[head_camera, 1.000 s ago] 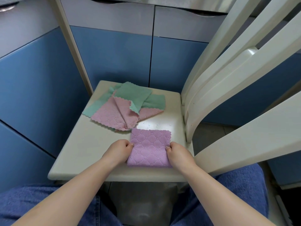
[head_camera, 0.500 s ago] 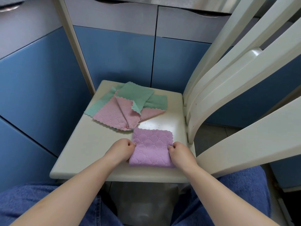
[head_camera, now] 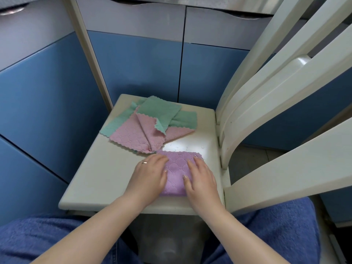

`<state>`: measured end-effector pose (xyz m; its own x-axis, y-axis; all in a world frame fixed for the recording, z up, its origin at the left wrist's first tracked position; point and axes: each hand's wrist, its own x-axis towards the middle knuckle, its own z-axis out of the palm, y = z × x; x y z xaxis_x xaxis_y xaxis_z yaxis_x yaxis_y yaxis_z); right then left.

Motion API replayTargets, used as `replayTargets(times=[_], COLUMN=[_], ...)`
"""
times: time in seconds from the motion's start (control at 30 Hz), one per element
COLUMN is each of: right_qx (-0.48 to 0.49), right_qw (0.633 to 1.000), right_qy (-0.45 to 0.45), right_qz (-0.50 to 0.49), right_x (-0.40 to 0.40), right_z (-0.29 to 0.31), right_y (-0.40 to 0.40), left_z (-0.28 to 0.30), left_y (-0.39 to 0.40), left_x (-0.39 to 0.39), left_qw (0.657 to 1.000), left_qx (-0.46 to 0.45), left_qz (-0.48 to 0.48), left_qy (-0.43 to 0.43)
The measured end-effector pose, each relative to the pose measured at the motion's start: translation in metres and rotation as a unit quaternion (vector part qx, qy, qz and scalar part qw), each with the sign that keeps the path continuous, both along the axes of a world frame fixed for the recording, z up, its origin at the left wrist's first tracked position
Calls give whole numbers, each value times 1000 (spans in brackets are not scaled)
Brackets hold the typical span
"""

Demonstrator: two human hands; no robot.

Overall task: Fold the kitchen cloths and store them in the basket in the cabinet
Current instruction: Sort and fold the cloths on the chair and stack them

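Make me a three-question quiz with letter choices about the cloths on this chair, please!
1. Where is the purple cloth?
A. on the chair seat
B. on the floor
C. in a basket

2. What colours are the unfolded cloths behind it?
A. yellow and white
B. pink and green
C. red and black

3. What are the hands doing?
A. hanging in the air
B. holding a cup
C. pressing flat on the purple cloth

Answers:
1 A, it lies at the seat's near edge.
2 B, pink and green cloths overlap there.
3 C, the left hand and right hand rest on it with straight fingers.
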<state>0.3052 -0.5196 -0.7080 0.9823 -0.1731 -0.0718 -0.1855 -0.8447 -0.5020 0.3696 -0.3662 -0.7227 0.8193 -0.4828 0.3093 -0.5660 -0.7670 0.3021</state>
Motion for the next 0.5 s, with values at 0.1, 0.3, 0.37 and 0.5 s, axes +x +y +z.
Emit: replayTargets(times=[0.1,0.3,0.37,0.5], right_qx=[-75,-135,-131,-131], right_qw=[996,983,985,987], right_qy=[38,83,74,80], right_qz=[37,91,83,43], right_x=[28,38,35,33], right_z=[-6,-32,-35,-38], right_y=[6,-8,-12,-16], left_z=[-2,-21,-23,-27], left_y=[-28,-30,-29,-23], left_x=[6,11,13,14], left_qw=[995,964,962,961], left_qx=[92,222,224,204], left_qz=[-24,39,53,77], left_qy=[23,143,147,168])
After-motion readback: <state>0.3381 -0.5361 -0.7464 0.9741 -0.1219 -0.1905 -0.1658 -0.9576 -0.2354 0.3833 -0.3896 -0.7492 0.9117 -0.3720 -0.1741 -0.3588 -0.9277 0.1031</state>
